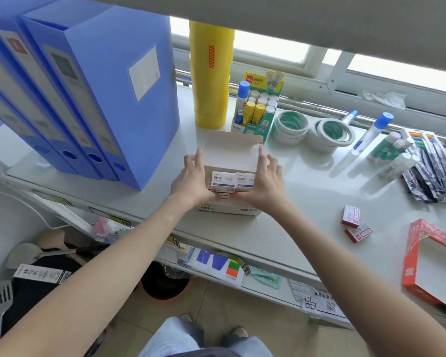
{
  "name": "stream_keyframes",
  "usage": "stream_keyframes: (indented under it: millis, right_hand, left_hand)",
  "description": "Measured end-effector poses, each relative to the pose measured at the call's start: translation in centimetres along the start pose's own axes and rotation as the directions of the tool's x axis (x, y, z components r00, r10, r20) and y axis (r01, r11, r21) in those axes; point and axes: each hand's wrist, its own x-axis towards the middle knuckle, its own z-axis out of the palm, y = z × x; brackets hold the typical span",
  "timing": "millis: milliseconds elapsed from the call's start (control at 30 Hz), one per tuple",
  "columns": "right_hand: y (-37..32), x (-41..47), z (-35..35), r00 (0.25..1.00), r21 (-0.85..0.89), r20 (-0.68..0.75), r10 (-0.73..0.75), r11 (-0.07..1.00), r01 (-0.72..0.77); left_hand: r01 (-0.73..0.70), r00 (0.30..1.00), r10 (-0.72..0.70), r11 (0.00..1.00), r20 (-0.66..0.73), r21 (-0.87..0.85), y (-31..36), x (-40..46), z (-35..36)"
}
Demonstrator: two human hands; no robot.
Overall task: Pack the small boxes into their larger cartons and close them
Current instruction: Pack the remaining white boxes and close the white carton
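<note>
Your carton [227,211] sits near the front edge of the desk [307,191], just right of the blue file boxes [88,94]. Its long axis runs left-right across your view, printed long side facing you. Lid flap [231,150] is open, standing up at the far side and leaning away from you.

Your left hand [193,180] and right hand [264,182] clamp a row of small white boxes [233,181] between them, palms in at the two ends, fingers reaching up toward the flap. Two box faces show, side by side, labels toward you and upright. The row runs parallel to the carton's long axis and sits in the carton's mouth, tops still above the rim. More small boxes show just below, between your wrists; can't tell how many.

Two small red boxes [354,224] lie loose on the desk well to the right of the carton, one tilted up, one flat. A red-edged tray [417,264] sits at the desk's right front corner. Yellow tape stack [211,76] and glue stick display [260,104] stand behind the carton.
</note>
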Motion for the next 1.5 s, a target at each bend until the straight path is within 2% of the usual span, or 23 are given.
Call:
stream_keyframes:
  millis: [67,167,333,467,533,667,867,933,1167,1333,1500]
  right_hand:
    - [0.3,-0.1,0.3,0.997,0.136,0.061,0.052,0.989,-0.060]
    - [0.2,-0.3,0.7,0.994,0.267,0.103,0.036,0.962,-0.063]
    - [0.2,-0.5,0.9,1.000,0.194,0.008,0.028,0.981,-0.029]
    - [0.5,-0.3,1.0,1.000,0.143,0.010,0.018,0.989,-0.020]
    - [0.5,-0.4,0.8,1.000,0.154,0.030,0.008,0.988,-0.012]
    - [0.9,-0.7,0.2,0.996,0.245,0.084,-0.011,0.970,-0.009]
    - [1.4,-1.3,-1.1,0.983,0.318,0.162,0.081,0.939,-0.130]
    - [1.2,-1.5,-1.4,0.981,0.344,0.167,0.097,0.927,-0.150]
    - [1.1,-1.8,-0.8,0.990,0.334,0.131,0.059,0.937,-0.100]
    - [1.3,-1.8,-0.5,0.994,0.301,0.097,0.044,0.951,-0.072]
    - [1.5,-1.5,-1.0,0.987,0.351,0.146,0.065,0.929,-0.113]
  left_hand:
    - [0.038,0.998,-0.037,0.998,0.043,-0.042,0.1,0.0,0.1]
    - [0.050,0.999,-0.050,0.996,0.003,-0.072,0.2,0.2,0.3]
    - [0.055,0.996,-0.060,0.996,-0.066,-0.075,0.3,0.3,0.8]
    - [0.056,0.997,-0.060,0.994,-0.044,-0.098,0.0,0.2,0.9]
    - [0.054,0.996,-0.057,0.998,-0.066,-0.041,0.1,-0.2,0.6]
    - [0.020,0.974,-0.008,0.999,-0.226,0.050,0.3,-1.4,0.2]
    - [-0.004,0.976,0.085,0.928,-0.199,0.373,1.6,-1.5,0.7]
    - [-0.005,0.979,0.088,0.913,-0.185,0.409,1.8,-1.3,0.9]
    - [0.023,0.973,0.026,0.978,-0.228,0.208,1.5,-1.0,1.7]
    - [0.043,0.951,0.024,0.977,-0.307,0.210,1.6,-0.8,1.9]
    - [0.004,0.959,0.073,0.962,-0.273,0.273,1.6,-0.9,1.8]
